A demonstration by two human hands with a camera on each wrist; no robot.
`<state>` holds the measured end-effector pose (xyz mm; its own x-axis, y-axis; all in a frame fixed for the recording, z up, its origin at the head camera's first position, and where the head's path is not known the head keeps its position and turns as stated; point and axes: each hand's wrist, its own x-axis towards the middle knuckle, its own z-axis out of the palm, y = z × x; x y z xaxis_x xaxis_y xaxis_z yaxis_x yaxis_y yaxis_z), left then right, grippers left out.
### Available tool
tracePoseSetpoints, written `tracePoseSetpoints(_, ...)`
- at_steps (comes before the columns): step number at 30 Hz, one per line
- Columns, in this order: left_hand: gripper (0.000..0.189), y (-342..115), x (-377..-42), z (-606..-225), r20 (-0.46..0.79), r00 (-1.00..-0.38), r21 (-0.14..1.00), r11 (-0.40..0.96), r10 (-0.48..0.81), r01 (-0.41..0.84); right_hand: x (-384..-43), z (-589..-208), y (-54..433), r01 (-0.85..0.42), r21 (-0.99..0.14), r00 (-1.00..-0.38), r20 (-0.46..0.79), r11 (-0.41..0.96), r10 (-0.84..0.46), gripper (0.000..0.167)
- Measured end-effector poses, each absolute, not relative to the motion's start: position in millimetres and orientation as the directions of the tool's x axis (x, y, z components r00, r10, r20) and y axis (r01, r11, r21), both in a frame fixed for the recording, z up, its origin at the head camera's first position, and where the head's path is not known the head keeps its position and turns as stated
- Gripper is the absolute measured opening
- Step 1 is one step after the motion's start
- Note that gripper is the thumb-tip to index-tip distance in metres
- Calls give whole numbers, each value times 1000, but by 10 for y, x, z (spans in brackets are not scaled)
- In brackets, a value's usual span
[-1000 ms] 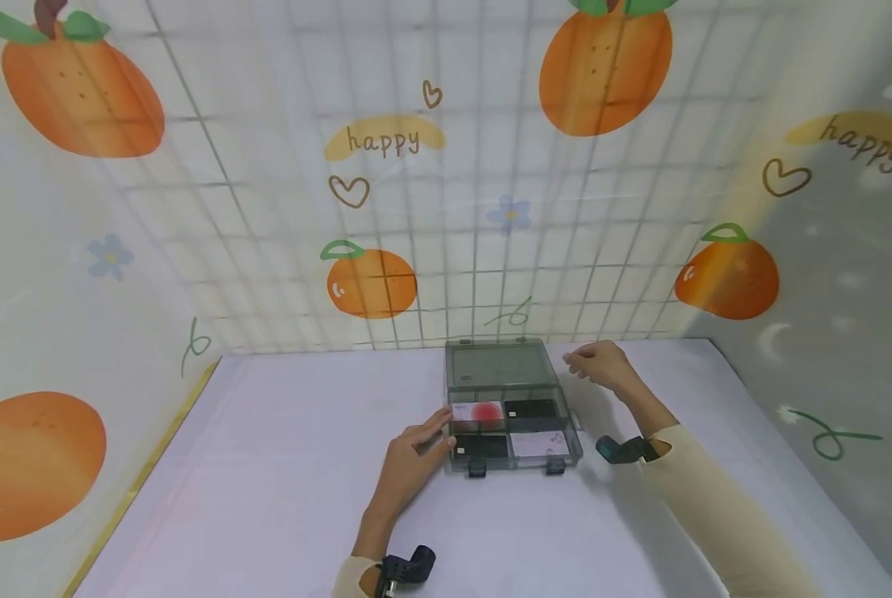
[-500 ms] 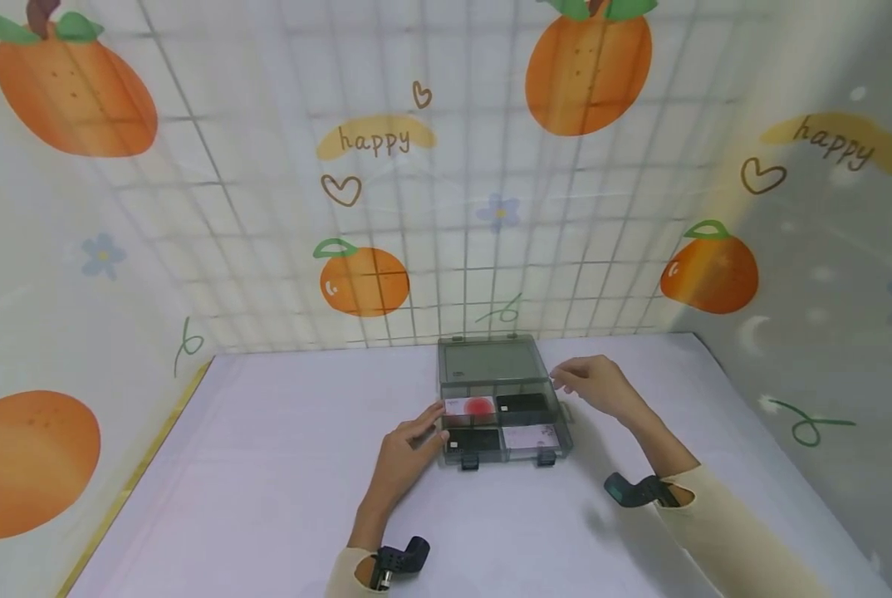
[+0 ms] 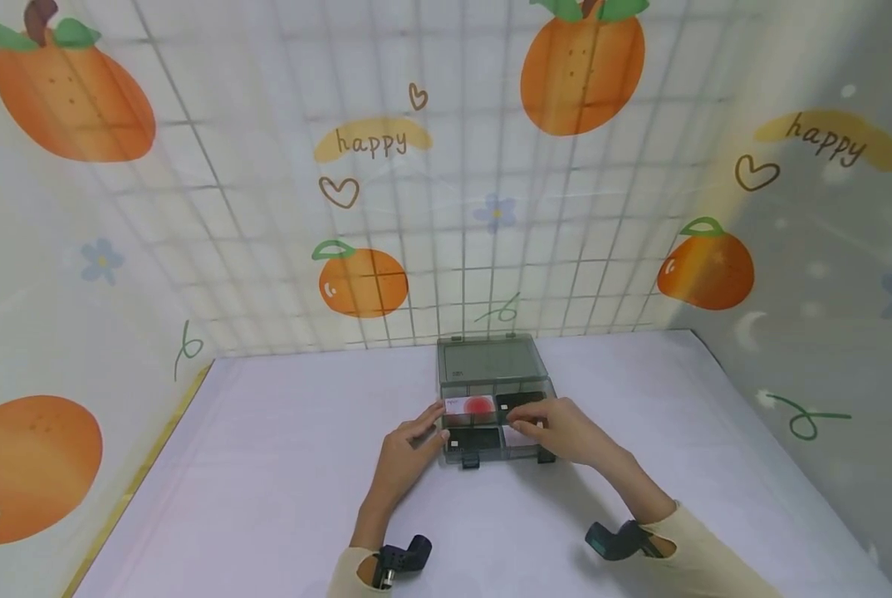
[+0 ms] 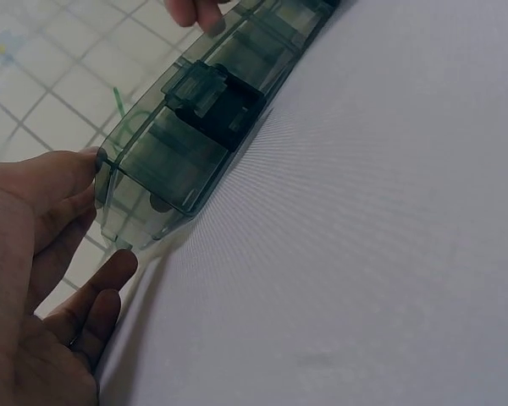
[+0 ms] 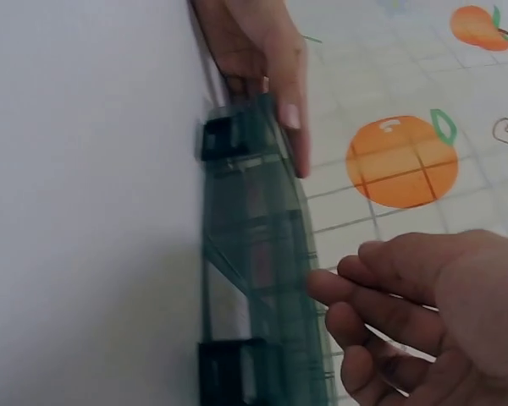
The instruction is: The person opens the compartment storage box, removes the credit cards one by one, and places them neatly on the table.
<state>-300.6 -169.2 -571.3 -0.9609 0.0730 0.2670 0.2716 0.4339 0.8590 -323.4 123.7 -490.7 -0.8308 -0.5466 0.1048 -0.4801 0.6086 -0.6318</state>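
A translucent dark box (image 3: 483,387) with compartments lies on the table, its lid (image 3: 492,361) folded back. It holds a white card with a red spot (image 3: 458,406) back left, a dark card (image 3: 472,439) front left, another dark card (image 3: 509,399) back right and a pale card (image 3: 516,439) front right. My left hand (image 3: 401,461) rests against the box's left side, fingers loosely extended. My right hand (image 3: 575,430) hovers over the right compartments, partly hiding both right cards. In the right wrist view, its loosely bent fingers (image 5: 398,317) hold nothing visible.
Dark latches (image 3: 471,462) project from the box's front edge. The white table (image 3: 281,473) meets a patterned cloth backdrop (image 3: 267,249) close behind the lid. A small camera is strapped to each wrist.
My right hand has moved from beside the box's right edge, leftward and toward me, over its right compartments. My left hand stays at the left side. The view has shifted slightly.
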Motion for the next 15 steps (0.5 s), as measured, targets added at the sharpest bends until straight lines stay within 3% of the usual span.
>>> tracePoseSetpoints(5, 43, -1704, -3015, -5707, 268, -961, 861, 431, 68, 271, -3224, -4983, 1128, -546, -584, -802, 157, 600, -577, 22)
tracePoseSetpoints(15, 45, -1692, -3007, -5716, 238, -968, 873, 420, 75, 247, -3222, -5111, 991, -505, -598, -816, 95, 622, -571, 22)
